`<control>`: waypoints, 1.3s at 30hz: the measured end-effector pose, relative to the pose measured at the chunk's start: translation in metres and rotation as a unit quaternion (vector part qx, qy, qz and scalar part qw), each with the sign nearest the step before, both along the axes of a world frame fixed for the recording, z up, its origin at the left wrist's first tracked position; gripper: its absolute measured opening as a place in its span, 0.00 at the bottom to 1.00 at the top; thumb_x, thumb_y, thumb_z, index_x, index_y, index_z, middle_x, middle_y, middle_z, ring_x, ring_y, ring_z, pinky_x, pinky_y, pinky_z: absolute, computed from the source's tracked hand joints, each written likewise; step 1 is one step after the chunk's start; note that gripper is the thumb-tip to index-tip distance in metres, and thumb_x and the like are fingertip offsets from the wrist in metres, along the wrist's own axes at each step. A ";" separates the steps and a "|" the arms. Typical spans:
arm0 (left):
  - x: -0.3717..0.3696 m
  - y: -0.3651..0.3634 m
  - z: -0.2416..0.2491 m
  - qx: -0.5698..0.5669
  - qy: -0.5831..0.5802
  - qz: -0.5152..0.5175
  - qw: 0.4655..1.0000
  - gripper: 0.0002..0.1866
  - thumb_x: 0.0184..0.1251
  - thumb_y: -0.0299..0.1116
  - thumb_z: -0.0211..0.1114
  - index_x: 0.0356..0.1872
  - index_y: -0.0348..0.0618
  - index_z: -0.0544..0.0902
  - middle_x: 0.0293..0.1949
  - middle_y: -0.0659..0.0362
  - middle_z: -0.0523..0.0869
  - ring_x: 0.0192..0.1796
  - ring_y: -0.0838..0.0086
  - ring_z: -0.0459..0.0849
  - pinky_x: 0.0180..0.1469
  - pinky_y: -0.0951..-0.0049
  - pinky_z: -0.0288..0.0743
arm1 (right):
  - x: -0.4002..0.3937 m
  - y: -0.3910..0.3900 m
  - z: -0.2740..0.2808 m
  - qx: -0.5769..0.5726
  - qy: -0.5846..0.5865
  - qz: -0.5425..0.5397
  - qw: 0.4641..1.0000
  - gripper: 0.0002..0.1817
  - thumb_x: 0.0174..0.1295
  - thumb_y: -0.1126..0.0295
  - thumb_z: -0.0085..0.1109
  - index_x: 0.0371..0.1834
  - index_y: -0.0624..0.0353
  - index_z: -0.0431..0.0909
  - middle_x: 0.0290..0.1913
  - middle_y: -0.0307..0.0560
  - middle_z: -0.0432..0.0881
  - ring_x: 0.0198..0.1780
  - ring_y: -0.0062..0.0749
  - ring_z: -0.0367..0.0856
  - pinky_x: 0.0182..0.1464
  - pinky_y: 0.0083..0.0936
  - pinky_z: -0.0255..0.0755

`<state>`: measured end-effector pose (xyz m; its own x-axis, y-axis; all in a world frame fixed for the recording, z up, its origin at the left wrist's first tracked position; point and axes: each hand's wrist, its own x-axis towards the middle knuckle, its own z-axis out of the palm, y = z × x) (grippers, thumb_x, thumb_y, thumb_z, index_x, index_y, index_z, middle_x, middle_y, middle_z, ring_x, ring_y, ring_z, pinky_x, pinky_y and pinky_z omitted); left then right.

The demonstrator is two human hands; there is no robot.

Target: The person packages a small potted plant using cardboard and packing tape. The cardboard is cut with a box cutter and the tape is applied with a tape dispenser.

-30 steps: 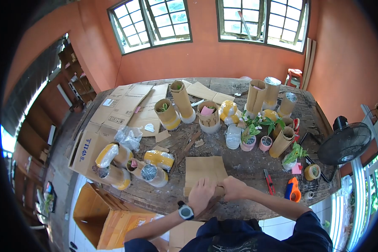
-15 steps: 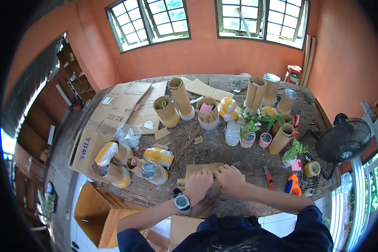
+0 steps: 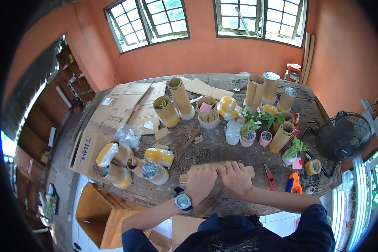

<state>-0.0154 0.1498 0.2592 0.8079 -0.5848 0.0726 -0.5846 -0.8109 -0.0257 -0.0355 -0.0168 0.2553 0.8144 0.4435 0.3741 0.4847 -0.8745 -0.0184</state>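
Note:
A piece of brown cardboard (image 3: 248, 171), bent into a roll, lies crosswise at the table's front edge. My left hand (image 3: 201, 181), with a watch on its wrist, presses on its left part, fingers curled over the top. Beside it my right hand (image 3: 235, 178) grips the right part, fingers bent over the cardboard. The two hands nearly touch. Their palms hide the roll's near side. A red cutter (image 3: 269, 177) and an orange and blue tape dispenser (image 3: 294, 183) lie to the right.
Wrapped cardboard tubes (image 3: 154, 172) stand at the left. Potted plants (image 3: 248, 136) and more tubes are beyond the hands. Flat cardboard (image 3: 122, 105) covers the back left. A black fan (image 3: 343, 136) is at the right, an open box (image 3: 92, 210) below left.
The cardboard has gone from a flatter, folded shape to a rounder roll, and its right end now shows. My right hand has shifted slightly right, its fingers more spread over the top.

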 end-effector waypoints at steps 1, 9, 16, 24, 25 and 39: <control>0.005 -0.001 0.008 0.003 0.047 0.006 0.999 0.11 0.58 0.30 0.63 0.41 0.40 0.80 0.35 0.57 0.79 0.43 0.63 0.81 0.50 0.62 0.76 | -0.001 0.000 -0.003 -0.018 -0.108 -0.005 0.994 0.19 0.42 0.68 0.72 0.39 0.59 0.78 0.36 0.55 0.83 0.45 0.50 0.85 0.45 0.43 0.79; -0.008 -0.008 0.019 0.033 -0.110 -0.064 0.991 0.20 0.50 0.28 0.70 0.47 0.39 0.78 0.41 0.56 0.81 0.47 0.61 0.82 0.52 0.66 0.75 | 0.032 -0.025 0.029 0.040 0.271 0.105 0.956 0.12 0.49 0.70 0.66 0.37 0.59 0.79 0.40 0.51 0.83 0.41 0.43 0.85 0.42 0.36 0.78; 0.008 0.004 0.018 -0.026 0.012 -0.076 0.997 0.19 0.50 0.28 0.69 0.46 0.38 0.78 0.41 0.53 0.83 0.48 0.60 0.83 0.50 0.64 0.77 | 0.014 -0.009 0.002 0.064 0.090 0.024 0.994 0.18 0.43 0.73 0.67 0.41 0.60 0.80 0.39 0.55 0.85 0.41 0.53 0.86 0.44 0.45 0.80; 0.008 0.010 0.005 -0.033 0.070 -0.031 0.996 0.17 0.49 0.28 0.69 0.42 0.38 0.79 0.40 0.52 0.83 0.48 0.58 0.83 0.50 0.62 0.78 | 0.008 -0.009 0.005 0.008 0.078 0.039 0.996 0.15 0.45 0.72 0.70 0.39 0.58 0.82 0.40 0.55 0.87 0.44 0.50 0.88 0.45 0.44 0.82; 0.009 0.010 0.008 -0.046 0.089 -0.025 0.995 0.17 0.49 0.28 0.70 0.42 0.38 0.79 0.40 0.52 0.83 0.48 0.58 0.83 0.50 0.62 0.78 | 0.005 -0.006 0.005 -0.036 -0.001 0.013 0.999 0.16 0.44 0.72 0.71 0.39 0.58 0.82 0.40 0.57 0.87 0.44 0.51 0.88 0.45 0.44 0.82; 0.013 0.012 -0.024 -0.086 -0.020 -0.085 0.992 0.21 0.44 0.28 0.72 0.43 0.37 0.80 0.39 0.50 0.83 0.45 0.53 0.84 0.47 0.59 0.80 | 0.024 -0.013 -0.008 0.008 0.303 0.027 0.953 0.21 0.40 0.71 0.72 0.41 0.61 0.81 0.41 0.55 0.83 0.46 0.48 0.85 0.45 0.37 0.78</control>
